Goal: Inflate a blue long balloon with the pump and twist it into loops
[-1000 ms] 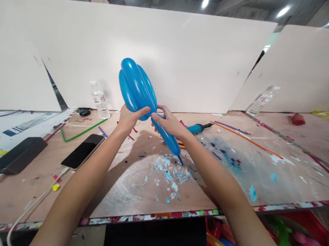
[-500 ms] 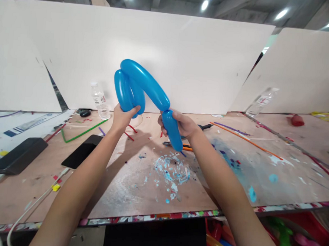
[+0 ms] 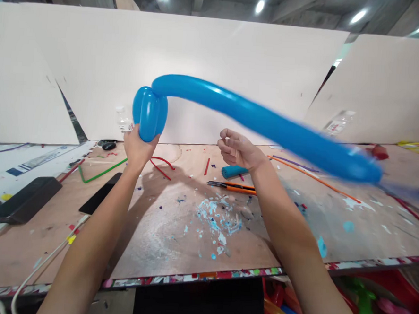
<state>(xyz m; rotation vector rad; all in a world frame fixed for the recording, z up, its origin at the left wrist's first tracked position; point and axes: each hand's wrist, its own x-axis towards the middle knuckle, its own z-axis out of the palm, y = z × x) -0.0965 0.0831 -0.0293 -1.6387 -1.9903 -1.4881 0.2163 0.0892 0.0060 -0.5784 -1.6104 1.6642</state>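
Note:
A blue balloon (image 3: 213, 98) has a bundle of short folded loops at its left end and one long section that arches to the right, blurred near its thin tail. My left hand (image 3: 139, 148) grips the loops from below. Under the long section, apart from it, my right hand (image 3: 239, 150) hangs in the air with its fingers loosely curled and apart, holding nothing. On the table beneath my right hand lie a teal cylinder (image 3: 234, 171) and an orange and black cutter (image 3: 232, 187).
White panels (image 3: 216, 48) stand behind the table (image 3: 162, 239). At left are a phone (image 3: 98, 200), a black box (image 3: 29, 198) and a cable. Clear bottles (image 3: 338, 123) stand at the back. Balloons (image 3: 360, 299) lie below the table at right.
My right hand has let go of the blue balloon, and the twist there is gone. The long section now stretches far to the right. My left hand and the loops have moved slightly left.

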